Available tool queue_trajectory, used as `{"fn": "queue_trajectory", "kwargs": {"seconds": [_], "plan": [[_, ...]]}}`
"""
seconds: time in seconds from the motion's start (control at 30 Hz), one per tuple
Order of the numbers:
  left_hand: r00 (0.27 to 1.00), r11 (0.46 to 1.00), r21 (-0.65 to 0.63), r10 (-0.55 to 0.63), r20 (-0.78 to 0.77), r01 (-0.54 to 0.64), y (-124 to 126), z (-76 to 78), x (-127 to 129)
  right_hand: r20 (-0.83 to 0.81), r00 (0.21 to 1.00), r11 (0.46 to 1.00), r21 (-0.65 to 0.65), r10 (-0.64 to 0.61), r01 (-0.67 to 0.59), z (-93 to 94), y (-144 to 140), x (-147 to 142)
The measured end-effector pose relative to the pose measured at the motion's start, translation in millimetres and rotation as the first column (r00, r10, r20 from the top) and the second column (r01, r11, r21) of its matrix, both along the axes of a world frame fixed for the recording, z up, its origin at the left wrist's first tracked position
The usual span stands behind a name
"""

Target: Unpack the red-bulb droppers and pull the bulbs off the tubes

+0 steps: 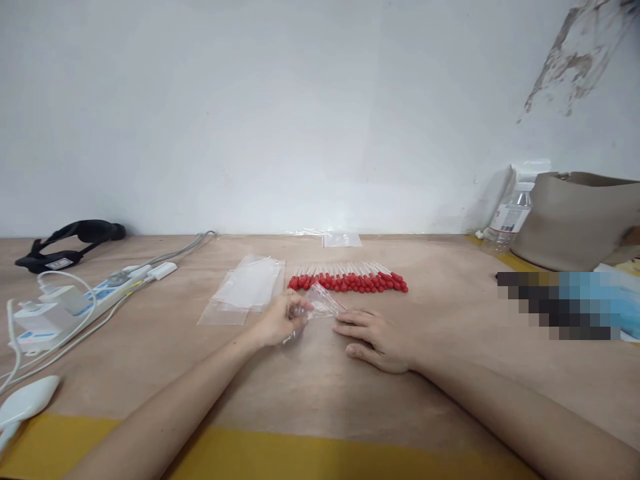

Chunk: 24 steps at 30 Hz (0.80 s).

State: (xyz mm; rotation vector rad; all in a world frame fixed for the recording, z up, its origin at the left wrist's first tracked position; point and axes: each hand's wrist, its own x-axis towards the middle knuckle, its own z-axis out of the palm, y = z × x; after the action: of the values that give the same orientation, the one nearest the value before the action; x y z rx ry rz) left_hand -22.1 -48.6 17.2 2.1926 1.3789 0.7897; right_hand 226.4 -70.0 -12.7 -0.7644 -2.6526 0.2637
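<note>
On the bench point(310, 400), just nearer than the red-tipped sticks point(350, 283), the left hand point(281, 319) has a clear bag point(321, 304) pinched in its grip, the right hand point(379, 340) lying open at its edge (to steady it, I'd guess).

Fairly bright, diffuse light, source out of frame; soft shadow under the right hand point(376, 341), pale sheen on the table point(317, 393) on the near side of both hands, small glare spots on the clear bag point(321, 305) at the left hand point(283, 320). Wall point(300, 127) beyond the hands pale, greyer toward the upper corners. Wide-angle stretch on the grey bin point(570, 220) far right of the right hand, pixelated patch point(555, 300) nearer it, slight softness on the left fingers.
</note>
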Motion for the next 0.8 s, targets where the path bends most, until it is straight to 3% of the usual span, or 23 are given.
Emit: {"fn": "queue_trajectory", "kwargs": {"seconds": [0.1, 0.2, 0.3, 0.37, 0.43, 0.53, 0.63, 0.73, 0.8], "plan": [[0.981, 0.973, 0.131, 0.181, 0.066, -0.188, 20.4, 9.6, -31.2, -0.017, 0.995, 0.995, -0.031, -0.094, 0.094, -3.5, 4.2, 7.0], [0.885, 0.876, 0.128, 0.460, 0.072, -0.465, 41.3, 16.1, -74.3, -0.020, 0.993, 0.993, -0.046, -0.112, 0.111, -3.9, 5.0, 9.6], [0.772, 0.785, 0.158, 0.619, -0.148, -0.599, 52.5, 12.4, -105.0, -0.024, 0.993, 0.992, -0.052, -0.112, 0.111, -2.6, 4.0, 8.1], [0.716, 0.750, 0.218, 0.662, -0.222, -0.625, 53.5, 7.2, -109.8, -0.027, 0.993, 0.992, -0.055, -0.111, 0.110, -2.1, 3.6, 7.2], [0.690, 0.734, 0.294, 0.678, -0.253, -0.613, 51.4, 2.5, -102.9, -0.023, 0.993, 0.992, -0.057, -0.114, 0.113, -2.0, 3.6, 7.2], [0.679, 0.779, 0.329, 0.627, -0.382, -0.534, 48.2, -3.4, -84.3, -0.017, 0.993, 0.992, -0.055, -0.115, 0.114, -1.7, 3.8, 7.9], [0.673, 0.845, 0.192, 0.518, -0.528, -0.499, 52.0, -10.8, -75.2, -0.013, 0.994, 0.992, -0.062, -0.113, 0.112, -0.7, 3.5, 8.1], [0.668, 0.865, 0.083, 0.440, -0.600, -0.496, 62.3, -17.8, -81.7, -0.013, 0.993, 0.990, -0.076, -0.118, 0.117, 0.5, 3.1, 7.5], [0.668, 0.873, 0.081, 0.425, -0.611, -0.481, 67.9, -20.0, -89.0, -0.020, 0.993, 0.990, -0.081, -0.117, 0.115, 0.8, 2.9, 7.1]]}}
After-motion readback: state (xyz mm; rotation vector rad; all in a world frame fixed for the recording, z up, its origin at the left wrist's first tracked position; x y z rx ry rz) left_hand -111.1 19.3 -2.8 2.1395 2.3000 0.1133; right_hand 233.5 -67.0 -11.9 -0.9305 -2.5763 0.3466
